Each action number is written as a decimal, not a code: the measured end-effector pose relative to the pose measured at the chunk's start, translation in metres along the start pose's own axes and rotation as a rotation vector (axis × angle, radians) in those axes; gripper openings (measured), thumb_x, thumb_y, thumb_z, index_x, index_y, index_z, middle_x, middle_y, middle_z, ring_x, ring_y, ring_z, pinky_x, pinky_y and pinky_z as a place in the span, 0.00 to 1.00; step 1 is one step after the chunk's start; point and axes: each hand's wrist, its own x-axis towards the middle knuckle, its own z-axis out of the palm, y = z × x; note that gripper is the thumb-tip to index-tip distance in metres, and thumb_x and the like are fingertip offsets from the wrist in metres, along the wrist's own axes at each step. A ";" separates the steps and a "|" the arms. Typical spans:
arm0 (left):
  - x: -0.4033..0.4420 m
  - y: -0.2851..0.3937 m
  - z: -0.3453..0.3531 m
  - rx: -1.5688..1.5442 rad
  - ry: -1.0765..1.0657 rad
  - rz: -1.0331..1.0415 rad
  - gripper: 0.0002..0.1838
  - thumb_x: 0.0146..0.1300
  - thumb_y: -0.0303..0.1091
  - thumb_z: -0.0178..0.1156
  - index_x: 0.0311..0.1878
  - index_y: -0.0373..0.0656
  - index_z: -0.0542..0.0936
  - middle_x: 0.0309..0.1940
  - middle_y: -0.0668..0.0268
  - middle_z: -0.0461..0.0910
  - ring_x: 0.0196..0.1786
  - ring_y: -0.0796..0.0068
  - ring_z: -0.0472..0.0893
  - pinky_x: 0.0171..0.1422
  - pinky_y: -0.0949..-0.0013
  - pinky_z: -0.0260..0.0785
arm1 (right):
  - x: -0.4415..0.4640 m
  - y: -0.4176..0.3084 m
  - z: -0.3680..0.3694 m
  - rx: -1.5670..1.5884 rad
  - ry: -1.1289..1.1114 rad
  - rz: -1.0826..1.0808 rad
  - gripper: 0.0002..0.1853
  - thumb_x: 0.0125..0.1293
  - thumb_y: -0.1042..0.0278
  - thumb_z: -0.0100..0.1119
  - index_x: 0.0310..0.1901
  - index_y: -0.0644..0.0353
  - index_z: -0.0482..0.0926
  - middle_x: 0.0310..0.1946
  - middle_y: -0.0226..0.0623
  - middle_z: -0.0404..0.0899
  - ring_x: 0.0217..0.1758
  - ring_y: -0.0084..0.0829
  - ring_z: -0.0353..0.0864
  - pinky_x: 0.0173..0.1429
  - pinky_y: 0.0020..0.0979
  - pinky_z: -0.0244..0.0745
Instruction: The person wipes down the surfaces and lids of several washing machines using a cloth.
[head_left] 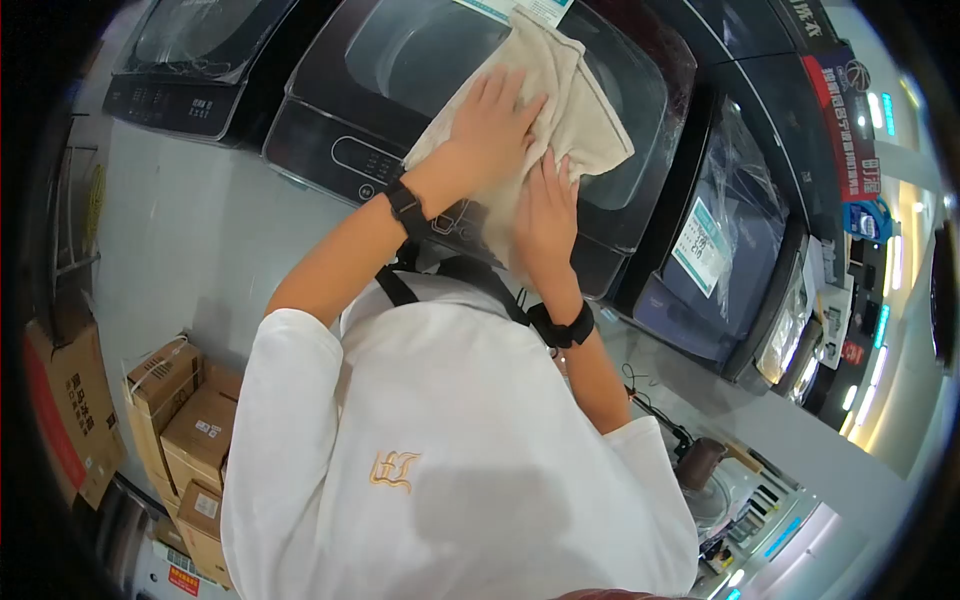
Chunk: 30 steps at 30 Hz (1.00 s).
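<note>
A beige cloth [585, 125] lies folded and rumpled over the dark top lid of a top-loading washing machine [330, 125]. My left hand [490, 130], with a black watch on its wrist, rests flat on the cloth, fingers stretched and slightly apart. Just to its right, my right hand [547, 205] lies along the cloth's near edge with straight fingers touching it; a black band circles that wrist. The lower part of the cloth hangs toward the machine's control panel [365, 160], partly behind my hands.
Another dark washing machine [180, 75] stands at the left. At the right is one with a plastic-wrapped lid and a label [703, 245]. Cardboard boxes [205, 435] are stacked on the floor at lower left. A white-and-teal sheet [535, 8] sits at the lid's far edge.
</note>
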 end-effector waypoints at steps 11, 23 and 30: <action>-0.009 0.011 -0.008 0.126 -0.036 -0.076 0.32 0.69 0.39 0.58 0.73 0.34 0.73 0.76 0.51 0.70 0.78 0.52 0.68 0.85 0.49 0.53 | 0.057 0.061 -0.004 0.021 -0.061 -0.056 0.25 0.76 0.74 0.52 0.73 0.66 0.72 0.78 0.53 0.68 0.82 0.60 0.61 0.83 0.59 0.54; -0.117 0.011 -0.079 0.179 -0.166 -0.256 0.36 0.69 0.42 0.62 0.77 0.34 0.70 0.80 0.56 0.67 0.82 0.59 0.64 0.88 0.47 0.47 | 0.005 -0.006 -0.020 -0.076 -0.287 -0.116 0.32 0.74 0.68 0.57 0.77 0.67 0.64 0.83 0.58 0.52 0.86 0.64 0.49 0.84 0.65 0.46; -0.094 -0.024 -0.061 0.274 0.046 -0.387 0.34 0.70 0.41 0.61 0.76 0.36 0.70 0.78 0.56 0.69 0.81 0.57 0.66 0.87 0.42 0.47 | 0.010 0.006 -0.015 -0.076 -0.212 -0.250 0.35 0.72 0.69 0.60 0.77 0.70 0.62 0.81 0.57 0.59 0.85 0.60 0.54 0.85 0.61 0.50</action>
